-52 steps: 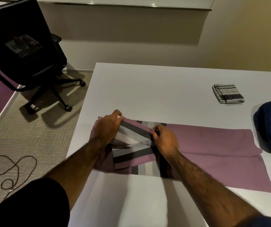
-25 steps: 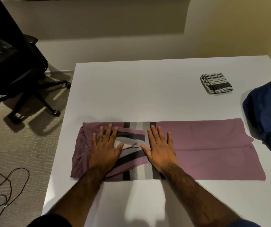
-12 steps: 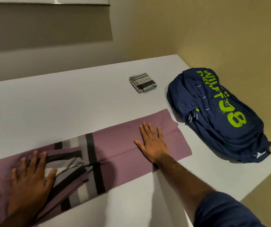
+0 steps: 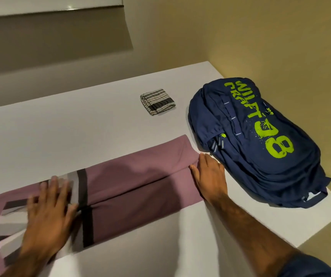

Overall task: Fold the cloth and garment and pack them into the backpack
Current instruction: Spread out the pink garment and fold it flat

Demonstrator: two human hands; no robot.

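Observation:
A purple garment (image 4: 132, 182) with grey, white and black stripes lies folded into a long band across the white table (image 4: 80, 124). My left hand (image 4: 48, 212) presses flat on its striped left part, fingers spread and blurred by motion. My right hand (image 4: 208, 176) is at the band's right end, its fingers bent down over the edge and the thumb against the fabric. A small striped cloth (image 4: 157, 103) lies folded at the back. The navy backpack (image 4: 260, 140) with green lettering lies flat on the right, just beside my right hand.
The table's right edge runs close behind the backpack, with a yellow wall beyond it. A grey wall panel stands at the back. Bare table surface lies between the garment and the folded cloth.
My right hand has slid along the garment from its middle to its right end. My left hand has shifted right over the stripes. The view has swung right, bringing the backpack into sight.

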